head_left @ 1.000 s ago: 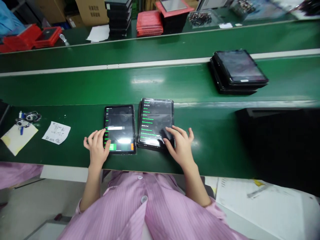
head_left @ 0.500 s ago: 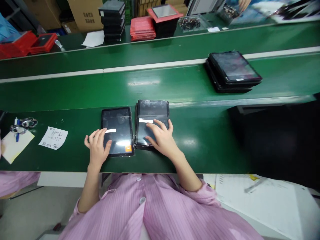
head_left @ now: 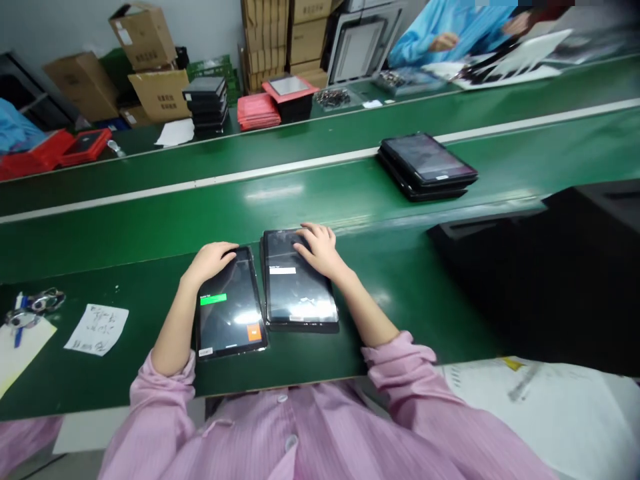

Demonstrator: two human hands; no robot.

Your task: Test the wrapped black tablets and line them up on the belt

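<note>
Two black tablets lie side by side on the green bench. The left tablet [head_left: 231, 317] shows a green bar and an orange square on its dark screen. My left hand [head_left: 211, 260] rests over its top left corner, fingers stretched along the upper edge, thumb apart. The right tablet [head_left: 300, 293] has a white bar on its screen and sits on top of another dark slab. Spread over its upper right part is my right hand [head_left: 320, 250], its fingertips near the top edge. Neither hand is closed around anything.
Stacked tablets [head_left: 427, 160] lie on the belt [head_left: 225, 213]. A large black box [head_left: 540, 280] stands right; a handwritten note [head_left: 97, 330] and goggles [head_left: 45, 301] lie left. Across the belt are red trays [head_left: 259, 112], a dark stack [head_left: 206, 103] and a co-worker's blue sleeve [head_left: 425, 37].
Both hands have slid from mid-screen toward the tablets' top edges. The left screen's white bar has turned green. The camera view has tilted up, bringing more of the background into sight.
</note>
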